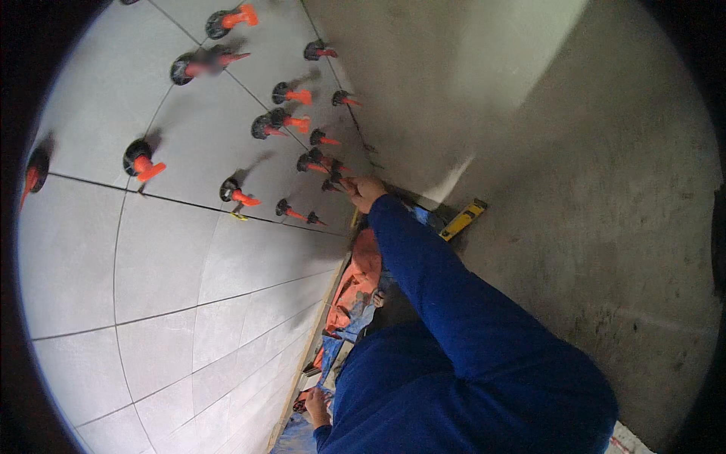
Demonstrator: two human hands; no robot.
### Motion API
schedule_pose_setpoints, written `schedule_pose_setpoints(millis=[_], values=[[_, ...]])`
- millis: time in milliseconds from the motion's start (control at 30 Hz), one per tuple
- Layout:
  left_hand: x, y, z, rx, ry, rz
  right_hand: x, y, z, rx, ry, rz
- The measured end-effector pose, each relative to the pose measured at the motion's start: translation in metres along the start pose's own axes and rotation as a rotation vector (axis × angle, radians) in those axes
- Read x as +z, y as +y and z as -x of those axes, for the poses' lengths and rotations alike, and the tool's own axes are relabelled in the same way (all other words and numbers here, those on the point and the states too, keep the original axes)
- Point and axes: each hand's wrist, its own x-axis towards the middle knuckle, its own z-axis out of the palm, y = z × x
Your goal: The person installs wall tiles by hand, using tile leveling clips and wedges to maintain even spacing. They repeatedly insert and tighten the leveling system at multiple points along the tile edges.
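One right hand (364, 191) pinching a levelling clip (333, 184) at the tiled wall's edge, fingers narrow | left hand (316, 407) low, grip unclear | about sixteen clips, black round caps, orange wedges jutting out from the wall toward lower right | glossy pale square tiles (162, 257) | yellow spirit level (463, 219) on the rough grey floor (605, 227)
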Motion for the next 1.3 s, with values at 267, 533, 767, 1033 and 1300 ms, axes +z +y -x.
schedule_pose_setpoints(millis=[267,533,767,1033,1300], values=[[0.015,0.044,0.006,0.052,-0.087,-0.158,-0.005,-0.013,0.004,-0.106,-0.032,0.622],[0.047,0.116,-0.042,0.265,-0.201,-0.311,-0.013,-0.011,0.0,-0.274,0.155,1.445],[0.113,0.221,-0.024,0.161,-0.393,-0.345,-0.107,-0.016,0.028,-0.006,0.087,0.597],[0.254,0.342,-0.028,0.365,-0.753,-0.305,-0.135,0.04,0.033,-0.262,-0.163,1.759],[0.251,0.285,-0.038,0.378,-0.71,-0.474,-0.186,0.087,0.115,0.396,-0.043,2.016]])
